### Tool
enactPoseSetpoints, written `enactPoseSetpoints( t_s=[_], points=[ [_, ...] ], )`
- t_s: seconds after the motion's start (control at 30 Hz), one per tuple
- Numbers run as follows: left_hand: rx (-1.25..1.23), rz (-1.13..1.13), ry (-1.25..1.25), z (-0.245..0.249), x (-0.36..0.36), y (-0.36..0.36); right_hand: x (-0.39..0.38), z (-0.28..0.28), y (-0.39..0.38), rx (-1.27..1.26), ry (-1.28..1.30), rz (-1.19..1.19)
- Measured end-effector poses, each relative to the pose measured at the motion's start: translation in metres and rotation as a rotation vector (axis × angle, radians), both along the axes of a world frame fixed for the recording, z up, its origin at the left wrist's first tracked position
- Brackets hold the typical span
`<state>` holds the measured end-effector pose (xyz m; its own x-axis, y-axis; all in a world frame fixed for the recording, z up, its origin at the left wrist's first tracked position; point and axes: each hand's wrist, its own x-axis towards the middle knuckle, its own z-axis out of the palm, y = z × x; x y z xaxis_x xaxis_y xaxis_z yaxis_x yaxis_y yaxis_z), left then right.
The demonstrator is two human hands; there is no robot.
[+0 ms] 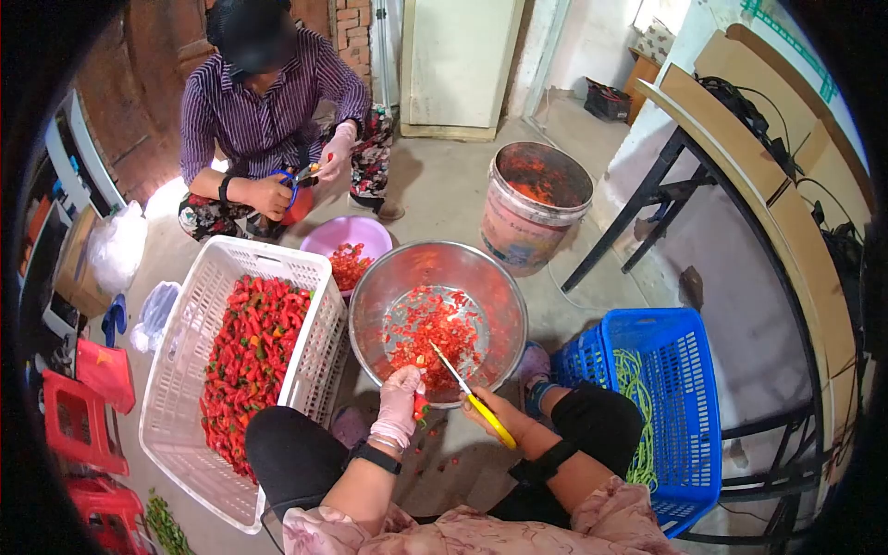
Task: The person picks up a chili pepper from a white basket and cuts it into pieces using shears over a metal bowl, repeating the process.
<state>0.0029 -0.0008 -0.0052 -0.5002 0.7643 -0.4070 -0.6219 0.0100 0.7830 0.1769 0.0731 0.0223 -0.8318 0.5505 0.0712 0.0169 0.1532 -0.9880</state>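
My left hand (pixel 398 407), in a thin translucent glove, is closed on a red chili pepper (pixel 421 407) at the near rim of a large steel bowl (pixel 504 287). Yellow-handled scissors (pixel 497 424) are gripped in my right hand (pixel 488 413), their blades pointing up and left over the bowl. Cut red chili pieces (pixel 430 328) lie scattered across the bowl's bottom. To the left, whole red chilies (pixel 250 361) fill much of a white plastic crate (pixel 176 416).
Across from me a person (pixel 268 111) squats with blue-handled scissors (pixel 298 182) over a pink basin (pixel 375 239) of cut chilies. A stained bucket (pixel 523 227) stands beyond the bowl. At right are a blue crate (pixel 689 407) and a black-legged table (pixel 684 139); red stools (pixel 79 421) stand left.
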Motion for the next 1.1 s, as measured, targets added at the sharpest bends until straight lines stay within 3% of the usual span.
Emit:
enactPoseSetpoints(
  t_s=[0.03, 0.1, 0.23, 0.3, 0.33, 0.4, 0.43, 0.5, 0.6, 0.7, 0.77, 0.83, 1.0, 1.1],
  points=[
    [0.000, 0.003, 0.001, 0.000, -0.001, -0.001, 0.000, -0.001, 0.000, 0.000, 0.001, 0.003],
    [-0.022, -0.026, 0.092, 0.000, -0.001, -0.001, 0.002, -0.001, 0.002, -0.609, -0.204, 0.051],
    [0.075, -0.070, 0.150, 0.003, 0.003, 0.000, 0.002, 0.010, -0.001, -0.315, -0.354, 0.089],
    [0.055, -0.089, 0.132, 0.005, 0.005, 0.000, 0.004, -0.006, 0.007, -0.788, -0.345, 0.104],
    [0.054, -0.090, 0.132, 0.006, 0.006, 0.000, 0.004, -0.001, 0.004, -0.789, -0.344, 0.103],
    [0.035, -0.086, 0.100, 0.007, 0.005, 0.002, 0.002, 0.009, -0.006, -0.352, -0.294, 0.051],
    [0.035, -0.086, 0.100, 0.007, 0.005, 0.002, 0.000, 0.010, -0.008, -0.352, -0.294, 0.052],
    [0.059, -0.117, 0.076, 0.007, 0.004, 0.002, -0.001, 0.012, -0.011, -0.115, -0.153, 0.011],
    [0.047, -0.115, 0.042, 0.003, 0.001, 0.002, -0.003, 0.027, -0.011, 0.041, -0.383, -0.033],
    [0.064, -0.149, -0.161, 0.016, -0.004, -0.004, 0.001, 0.012, -0.003, 0.082, -0.321, -0.057],
    [0.102, -0.155, -0.178, 0.017, -0.005, -0.004, 0.001, 0.015, -0.001, 0.073, -0.253, -0.062],
    [0.141, -0.163, -0.195, 0.018, -0.006, -0.004, 0.004, 0.021, 0.004, -0.521, -0.263, 0.014],
    [0.153, -0.278, -0.166, 0.018, -0.008, -0.005, 0.015, -0.012, 0.008, -0.652, -0.269, 0.170],
    [0.152, -0.316, -0.197, 0.019, -0.008, -0.006, 0.009, 0.012, 0.003, -0.673, -0.260, 0.204]
  ],
)
